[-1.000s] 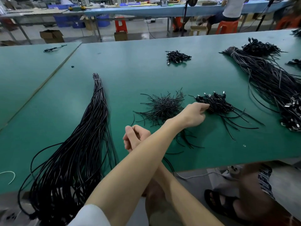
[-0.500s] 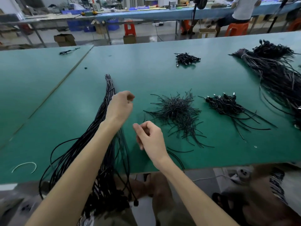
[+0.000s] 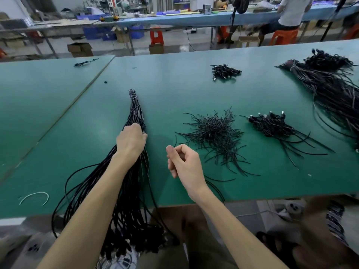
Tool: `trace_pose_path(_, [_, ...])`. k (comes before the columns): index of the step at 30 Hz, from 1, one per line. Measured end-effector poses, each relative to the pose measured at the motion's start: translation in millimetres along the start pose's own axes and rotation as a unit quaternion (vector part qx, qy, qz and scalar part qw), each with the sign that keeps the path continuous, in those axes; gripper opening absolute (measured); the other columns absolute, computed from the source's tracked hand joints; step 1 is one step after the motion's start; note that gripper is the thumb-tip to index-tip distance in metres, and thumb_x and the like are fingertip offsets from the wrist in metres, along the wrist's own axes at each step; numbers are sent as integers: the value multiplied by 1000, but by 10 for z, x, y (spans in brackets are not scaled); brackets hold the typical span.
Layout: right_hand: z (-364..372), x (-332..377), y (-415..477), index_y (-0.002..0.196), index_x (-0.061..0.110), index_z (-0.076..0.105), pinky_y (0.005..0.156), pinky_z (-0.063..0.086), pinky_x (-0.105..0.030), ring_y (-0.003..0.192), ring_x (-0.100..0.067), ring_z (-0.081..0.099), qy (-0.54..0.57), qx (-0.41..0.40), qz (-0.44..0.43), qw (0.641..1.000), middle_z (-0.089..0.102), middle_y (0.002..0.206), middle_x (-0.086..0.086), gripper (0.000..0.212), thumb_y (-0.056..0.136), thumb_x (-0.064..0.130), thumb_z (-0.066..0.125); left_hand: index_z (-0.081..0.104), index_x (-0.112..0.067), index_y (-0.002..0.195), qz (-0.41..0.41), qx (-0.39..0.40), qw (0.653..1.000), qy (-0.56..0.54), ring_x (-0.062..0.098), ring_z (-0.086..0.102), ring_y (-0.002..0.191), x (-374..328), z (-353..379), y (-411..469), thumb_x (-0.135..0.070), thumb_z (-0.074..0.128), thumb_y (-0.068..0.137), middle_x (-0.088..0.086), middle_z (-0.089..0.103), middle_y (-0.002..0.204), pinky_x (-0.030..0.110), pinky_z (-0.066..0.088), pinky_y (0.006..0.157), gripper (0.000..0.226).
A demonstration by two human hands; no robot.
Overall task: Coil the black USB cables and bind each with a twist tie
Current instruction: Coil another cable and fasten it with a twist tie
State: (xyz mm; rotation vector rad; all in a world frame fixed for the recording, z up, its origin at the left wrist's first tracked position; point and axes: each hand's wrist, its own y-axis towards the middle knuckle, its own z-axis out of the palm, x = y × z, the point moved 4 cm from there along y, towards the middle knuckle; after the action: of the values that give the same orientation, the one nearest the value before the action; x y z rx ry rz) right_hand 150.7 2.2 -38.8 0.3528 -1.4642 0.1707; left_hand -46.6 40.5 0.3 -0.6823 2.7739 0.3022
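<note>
Even, bright overhead light; faint soft shadows under the hands on the green bench (image 3: pixel 194 90). Wide-angle bending curves its edges; the bottom right corner smears with blur.

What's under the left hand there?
The long bundle of black cables lies under the left hand, whose fingers curl over its strands. Which strands they pinch is covered by the hand itself.
</note>
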Motion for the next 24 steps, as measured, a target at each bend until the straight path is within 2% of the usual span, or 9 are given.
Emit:
trace_pose_path(2, [2, -5, 1, 87, 5, 60, 49, 45, -27, 53, -15, 53, 3, -1, 1, 1000, 64, 62, 1, 39, 101, 41, 65, 70, -5, 94, -24, -5, 995, -94, 36, 66, 97, 99, 4, -1, -24, 68, 98, 13, 70, 95, 40, 49, 83, 19])
trace_pose_path(5, [1, -14, 8, 85, 8, 61, 48, 44, -26, 53, -15, 53, 10, -5, 4, 1000, 64, 63, 1, 36, 103, 39, 62, 68, -16, 80, -66, 8, 967, -245, 24, 59, 79, 227, 32, 11, -26, 74, 93, -2, 64, 75, 32, 43, 74, 17])
trace_pose_path(8, [-1, -17, 7, 84, 10, 61, 48, 44, -25, 53, -15, 53, 15, -6, 9, 1000, 64, 63, 1, 35, 105, 39, 60, 66, -21, 73, -76, -3, 940, -333, 18, 51, 64, 276, 12, -13, -26, 76, 93, -4, 59, 67, 30, 40, 66, 23])
trace_pose_path(12, [5, -14, 9, 84, 10, 62, 48, 44, -26, 53, -15, 53, 14, -7, 11, 1000, 63, 63, 2, 37, 106, 39, 56, 67, -20, 73, -44, -48, 955, -290, 18, 56, 62, 199, -80, -74, -23, 74, 93, -2, 62, 67, 27, 42, 58, 22])
trace_pose_path(15, [2, -19, 7, 83, 11, 62, 48, 44, -27, 52, -16, 53, 16, -10, 13, 1000, 63, 63, 3, 38, 107, 39, 54, 70, -13, 82, 8, -77, 982, -171, 22, 58, 73, 1, -169, -203, -22, 69, 96, 2, 65, 83, 31, 41, 68, 16])
trace_pose_path(18, [-12, -27, 10, 87, 12, 63, 49, 45, -27, 52, -14, 53, 15, -24, 20, 999, 63, 64, 3, 37, 108, 40, 52, 69, -15, 80, 57, -22, 979, -194, 16, 61, 71, -265, -247, -395, -23, 70, 95, -5, 67, 76, 29, 46, 69, 16])
trace_pose_path(19, [-13, -27, 12, 90, 12, 64, 51, 45, -27, 53, -13, 53, 23, -29, 26, 999, 63, 65, 4, 37, 108, 41, 51, 69, -17, 77, 84, 23, 968, -234, 10, 59, 63, -370, -265, -469, -22, 72, 94, -11, 65, 67, 25, 45, 63, 18])
trace_pose_path(21, [1, -12, 9, 93, 11, 64, 52, 45, -24, 55, -12, 55, 70, -20, 35, 997, 64, 69, 2, 41, 107, 47, 50, 69, -12, 77, 136, 113, 922, -344, 8, 53, 51, -577, -320, -610, -16, 73, 94, -9, 62, 56, 20, 45, 55, 18])
trace_pose_path(24, [24, 35, -6, 94, 9, 70, 50, 41, -20, 58, -11, 57, 111, 20, 25, 993, 64, 76, -2, 47, 106, 49, 47, 71, -3, 85, 151, 133, 871, -449, 16, 55, 51, -748, -453, -664, -11, 76, 93, 1, 62, 58, 25, 49, 53, 12])
